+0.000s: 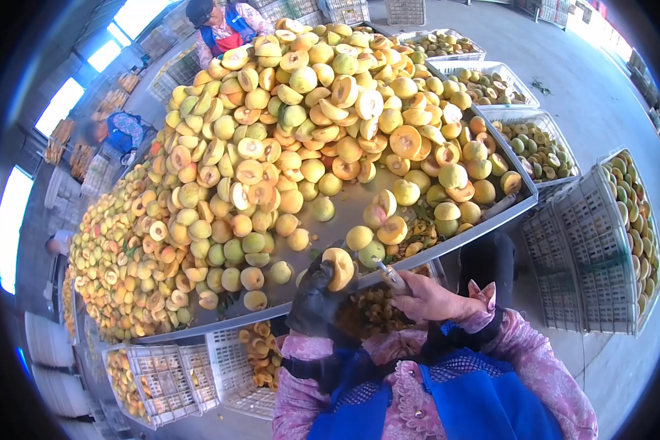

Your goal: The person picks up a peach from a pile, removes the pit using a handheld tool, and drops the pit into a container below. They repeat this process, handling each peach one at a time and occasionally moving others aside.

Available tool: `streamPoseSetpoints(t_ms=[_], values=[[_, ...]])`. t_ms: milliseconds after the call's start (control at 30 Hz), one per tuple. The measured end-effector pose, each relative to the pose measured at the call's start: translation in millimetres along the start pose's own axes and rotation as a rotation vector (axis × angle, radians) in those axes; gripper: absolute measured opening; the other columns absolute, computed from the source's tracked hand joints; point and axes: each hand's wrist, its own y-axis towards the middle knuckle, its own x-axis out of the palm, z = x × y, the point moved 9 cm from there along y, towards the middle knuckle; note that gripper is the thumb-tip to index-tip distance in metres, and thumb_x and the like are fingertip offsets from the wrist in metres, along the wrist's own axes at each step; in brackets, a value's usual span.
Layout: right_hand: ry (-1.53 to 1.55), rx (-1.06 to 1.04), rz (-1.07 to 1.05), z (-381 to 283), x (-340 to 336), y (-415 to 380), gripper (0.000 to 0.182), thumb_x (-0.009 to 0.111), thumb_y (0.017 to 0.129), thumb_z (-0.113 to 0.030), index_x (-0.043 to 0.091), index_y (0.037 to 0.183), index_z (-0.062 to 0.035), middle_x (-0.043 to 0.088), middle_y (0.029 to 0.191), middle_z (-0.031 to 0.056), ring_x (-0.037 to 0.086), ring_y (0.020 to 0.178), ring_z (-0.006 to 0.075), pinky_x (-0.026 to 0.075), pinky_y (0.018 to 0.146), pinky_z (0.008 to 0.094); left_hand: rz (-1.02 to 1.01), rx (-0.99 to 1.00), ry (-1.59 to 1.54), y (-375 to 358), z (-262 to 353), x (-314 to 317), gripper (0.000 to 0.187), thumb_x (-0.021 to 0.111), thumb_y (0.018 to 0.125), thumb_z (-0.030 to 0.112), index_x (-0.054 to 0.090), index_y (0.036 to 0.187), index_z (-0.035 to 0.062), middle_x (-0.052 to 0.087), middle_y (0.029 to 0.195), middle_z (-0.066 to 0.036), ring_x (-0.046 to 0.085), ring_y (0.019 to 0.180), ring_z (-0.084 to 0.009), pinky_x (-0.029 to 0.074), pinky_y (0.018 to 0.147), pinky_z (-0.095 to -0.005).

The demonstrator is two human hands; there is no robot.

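My left hand, in a dark glove, is closed around a cut yellow peach just above the near edge of the metal table. To its right, my bare right hand grips a small hand tool with a pale handle and thin metal tip. The tip points toward the peach and is apart from it. Beyond both hands rises a big heap of peaches, many halved, some with the pit or hollow showing. A few peaches lie close to the peach I hold.
Below the table edge a container with brown pieces sits between my arms. Crates of peaches stand at the right and lower left. Another person is across the heap; one more bends at the left.
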Motion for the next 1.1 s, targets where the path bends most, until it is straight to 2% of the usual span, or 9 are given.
streamPoseSetpoints(t_ms=[333,400,500,533,600,667,933,1000,1100], values=[[-0.122,-0.184,0.207,-9,-4,14,0.031,0.060,0.085,-0.015,0.042,0.105,0.0013,0.052,0.074,0.0056,0.050,0.054,0.0097,0.042,0.047,0.0254,0.056,0.183,0.358,-6,-21,44,0.045,0.059,0.083,0.017,0.047,0.123,-0.0001,0.056,0.110,-0.009,0.054,0.101,-0.0193,0.045,0.089,-0.0316],[-0.166,-0.193,0.230,-3,-5,19,0.033,0.060,0.085,-0.014,0.040,0.108,0.0008,0.051,0.075,0.0052,0.050,0.051,0.0084,0.041,0.045,0.0245,0.077,-0.002,-0.113,-7,-40,43,0.044,0.055,0.087,0.023,0.046,0.123,0.0000,0.055,0.112,-0.011,0.054,0.103,-0.0215,0.045,0.090,-0.0335],[-0.220,-0.308,0.257,-7,-4,20,0.033,0.062,0.083,-0.014,0.042,0.104,0.0012,0.051,0.072,0.0069,0.053,0.056,0.0139,0.044,0.050,0.0297,0.029,-0.135,-0.423,-6,-54,33,0.041,0.051,0.089,0.020,0.044,0.126,0.0034,0.053,0.119,-0.013,0.052,0.110,-0.0228,0.043,0.093,-0.0378],[-0.281,-0.288,0.269,-9,-6,21,0.033,0.062,0.081,-0.016,0.041,0.099,0.0021,0.053,0.073,0.0142,0.055,0.063,0.0246,0.044,0.056,0.0347,0.029,-0.132,-0.425,-6,-56,29,0.041,0.051,0.089,0.020,0.044,0.126,0.0034,0.053,0.119,-0.013,0.052,0.110,-0.0228,0.043,0.093,-0.0378],[-0.344,-0.268,0.281,-14,-5,19,0.033,0.062,0.080,-0.018,0.041,0.094,0.0030,0.054,0.073,0.0216,0.057,0.070,0.0353,0.045,0.062,0.0398,-0.127,0.206,0.188,-9,-30,40,0.039,0.045,0.093,0.027,0.045,0.125,0.0046,0.052,0.120,-0.014,0.052,0.109,-0.0250,0.042,0.094,-0.0400],[-0.417,-0.200,0.322,-22,-8,10,0.033,0.061,0.081,-0.017,0.040,0.097,0.0028,0.056,0.075,0.0250,0.057,0.074,0.0416,0.045,0.062,0.0419,0.015,0.112,-0.063,-5,-36,30,0.040,0.043,0.094,0.027,0.045,0.126,0.0044,0.053,0.119,-0.014,0.052,0.109,-0.0247,0.043,0.093,-0.0397],[-0.517,-0.122,0.131,-6,23,-9,0.031,0.058,0.082,-0.017,0.038,0.095,0.0027,0.056,0.074,0.0263,0.057,0.073,0.0441,0.045,0.060,0.0460,0.134,0.212,-0.097,-18,-20,33,0.042,0.042,0.095,0.023,0.040,0.129,-0.0003,0.050,0.120,-0.013,0.049,0.112,-0.0235,0.041,0.094,-0.0365],[-0.539,-0.096,0.128,-1,28,-7,0.030,0.057,0.083,-0.017,0.037,0.095,0.0026,0.056,0.072,0.0270,0.056,0.072,0.0451,0.044,0.059,0.0474,0.087,0.344,0.317,-24,-8,42,0.040,0.040,0.095,0.020,0.039,0.129,-0.0016,0.049,0.120,-0.014,0.050,0.112,-0.0230,0.042,0.093,-0.0355],[-0.542,-0.145,0.178,-2,29,-5,0.028,0.056,0.082,-0.014,0.036,0.094,0.0026,0.055,0.068,0.0281,0.056,0.068,0.0460,0.043,0.057,0.0489,0.124,0.318,0.036,-19,-19,25,0.041,0.050,0.088,0.005,0.041,0.127,-0.0010,0.052,0.120,-0.012,0.052,0.108,-0.0217,0.043,0.092,-0.0342]])
